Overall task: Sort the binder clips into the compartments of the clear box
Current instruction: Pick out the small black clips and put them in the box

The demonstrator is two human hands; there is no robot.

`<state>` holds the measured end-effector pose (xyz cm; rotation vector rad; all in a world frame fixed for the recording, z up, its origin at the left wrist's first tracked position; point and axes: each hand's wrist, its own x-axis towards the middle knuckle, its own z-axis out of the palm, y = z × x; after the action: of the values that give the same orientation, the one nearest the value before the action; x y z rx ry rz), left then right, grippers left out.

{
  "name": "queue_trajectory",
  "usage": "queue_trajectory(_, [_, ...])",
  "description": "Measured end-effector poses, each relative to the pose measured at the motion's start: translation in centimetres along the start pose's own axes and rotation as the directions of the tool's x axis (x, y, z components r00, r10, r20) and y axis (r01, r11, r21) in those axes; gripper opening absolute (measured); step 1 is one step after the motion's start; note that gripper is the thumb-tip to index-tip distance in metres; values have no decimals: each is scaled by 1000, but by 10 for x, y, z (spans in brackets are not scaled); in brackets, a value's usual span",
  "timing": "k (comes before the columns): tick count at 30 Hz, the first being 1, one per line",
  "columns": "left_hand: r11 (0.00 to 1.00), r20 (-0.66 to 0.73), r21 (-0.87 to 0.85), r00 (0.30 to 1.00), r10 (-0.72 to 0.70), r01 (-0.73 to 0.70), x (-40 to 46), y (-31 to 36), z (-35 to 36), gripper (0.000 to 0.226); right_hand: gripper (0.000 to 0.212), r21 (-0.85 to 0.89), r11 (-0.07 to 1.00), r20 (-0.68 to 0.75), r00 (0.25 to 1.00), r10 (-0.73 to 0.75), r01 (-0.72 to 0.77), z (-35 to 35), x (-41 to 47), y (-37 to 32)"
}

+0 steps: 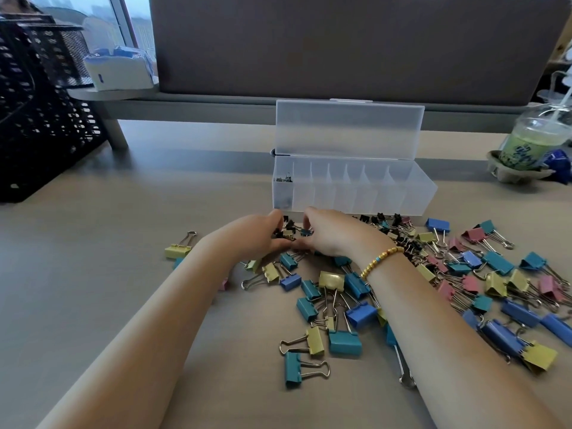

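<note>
The clear box (353, 187) stands at centre frame on the table (93, 258), lid upright behind it. Its compartments run in a row from left to right; the leftmost one holds a few small dark clips (284, 179), and nothing can be made out in the others.

The binder clips (433, 274) lie scattered across the lower centre and right of the frame: blue, teal, yellow and pink, in several sizes, with a cluster of small black ones just in front of the box.

Both hands meet just below the box's left end. The left hand (250, 235) has its fingers curled over small black clips (286, 226); whether it actually holds one cannot be told. The right hand (331, 232), a beaded bracelet (379, 261) on its wrist, has its fingers bent down around a small blue clip (306, 232); a firm grasp cannot be confirmed.

Upper left: black mesh organiser (37, 103). Right edge: lidded green drink (526, 144).
</note>
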<state>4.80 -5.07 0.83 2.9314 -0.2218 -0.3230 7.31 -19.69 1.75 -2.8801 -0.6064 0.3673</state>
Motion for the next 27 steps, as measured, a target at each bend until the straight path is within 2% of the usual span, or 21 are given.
queue_trajectory(6, [996,-49,93,999,-14,18,2,-2,1,29,41,-68,998,-18,1000,1,-2,0,-3,0])
queue_trajectory(9, [996,-85,83,996,-7,14,5,-6,3,22,38,-100,995,-32,999,11,-15,1,-4,-3])
queue_trajectory(14, [997,-110,32,992,-65,69,9,-7,5,20,35,-189,979,-141,989,42,-69,10,-7,-11])
queue_trajectory(18, [996,-156,22,984,-87,91,9,-6,7,28,32,-254,964,-193,981,28,-78,15,-6,-13])
queue_trajectory(24, [989,-194,44,972,-130,141,13,-3,10,34,40,-222,971,-181,982,49,-89,16,-5,-11])
queue_trajectory(27, [988,-207,76,971,-118,136,13,1,10,31,38,-74,994,-159,985,72,-84,13,-2,-9])
